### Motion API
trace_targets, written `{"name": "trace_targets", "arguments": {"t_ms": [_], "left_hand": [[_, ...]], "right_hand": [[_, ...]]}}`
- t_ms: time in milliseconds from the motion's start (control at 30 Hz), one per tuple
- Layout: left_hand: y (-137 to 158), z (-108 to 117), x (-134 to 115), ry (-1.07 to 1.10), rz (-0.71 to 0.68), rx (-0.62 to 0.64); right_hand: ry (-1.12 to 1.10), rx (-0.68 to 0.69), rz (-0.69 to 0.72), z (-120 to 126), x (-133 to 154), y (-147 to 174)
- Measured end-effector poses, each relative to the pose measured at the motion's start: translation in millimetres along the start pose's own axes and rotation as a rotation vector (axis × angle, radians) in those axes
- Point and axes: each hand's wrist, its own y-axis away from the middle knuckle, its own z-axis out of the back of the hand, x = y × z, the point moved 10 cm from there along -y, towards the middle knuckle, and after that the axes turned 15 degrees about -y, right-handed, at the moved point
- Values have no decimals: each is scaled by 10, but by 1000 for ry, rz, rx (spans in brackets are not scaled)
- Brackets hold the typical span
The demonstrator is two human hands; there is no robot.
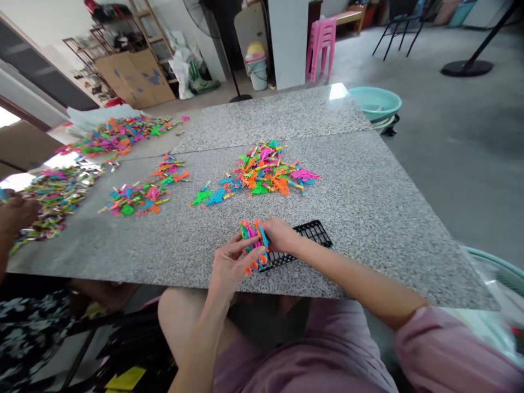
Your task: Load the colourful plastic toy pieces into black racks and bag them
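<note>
At the table's near edge lies a black grid tray [317, 233]. Its left end is filled with a row of small colourful plastic pieces [254, 266], standing close together in orange, pink, blue and green. My left hand [229, 265] grips this row from the left, thumb and fingers laid across it. From the right, my right hand [278, 236] is closed at a blue-and-orange piece at the row's edge; its fingertips are partly hidden. Beyond the hands is a heap of similar loose plastic pieces [266, 172], some with yellow stick-like ends.
Smaller piles [137, 197] and a large heap [123, 134] of pieces lie left on the speckled stone table [360, 213]. Another person's hand [18, 215] is over a pile at far left. Basins [374, 101] stand beyond the right edge; pink stools [321, 46] are farther back.
</note>
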Motion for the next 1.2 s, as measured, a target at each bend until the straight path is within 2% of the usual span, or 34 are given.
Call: {"name": "trace_targets", "arguments": {"t_ms": [100, 167, 233, 300, 333, 400, 467, 500, 533, 600, 700, 833, 933, 1067, 1133, 1200], "left_hand": [[-8, 24, -55, 46, -73, -38], [-27, 59, -148, -47, -174, -48], [-51, 41, -219, -184, -253, 8], [-63, -14, -222, -286, -276, 109], [-62, -25, -211, -319, -274, 138], [-49, -15, -219, -370, -285, 135], [-37, 25, -276, -410, -323, 70], [-37, 38, -316, -426, -348, 38], [-46, 47, -354, -438, -369, 14], [-92, 64, -409, -455, -388, -24], [-185, 93, -412, -422, -365, -62], [-240, 83, -295, -339, -287, -74], [-243, 51, -236, -302, -232, -57], [-244, 26, -251, -275, -198, -24], [-240, 30, -270, -277, -199, -22], [-238, 28, -274, -286, -202, -18]], "right_hand": [[78, 50, -20, -14, 47, -88], [74, 49, -10, -27, 53, -123], [48, 81, 1, -62, 11, -128], [-3, 135, 36, -47, -52, -112], [-17, 120, 38, 42, -113, -110], [30, -64, -32, 443, -326, -127], [176, -306, -223, 954, -613, -108], [246, -374, -314, 1147, -724, -98], [294, -388, -370, 1267, -796, -112], [325, -329, -398, 1331, -852, -178], [304, -243, -381, 1236, -845, -164], [217, -161, -381, 992, -814, 151], [-66, -213, -370, 786, -703, 456], [-566, -180, -323, 219, -439, 706], [-602, -156, -307, 5, -330, 754], [-489, -137, -283, -78, -248, 755]]}}
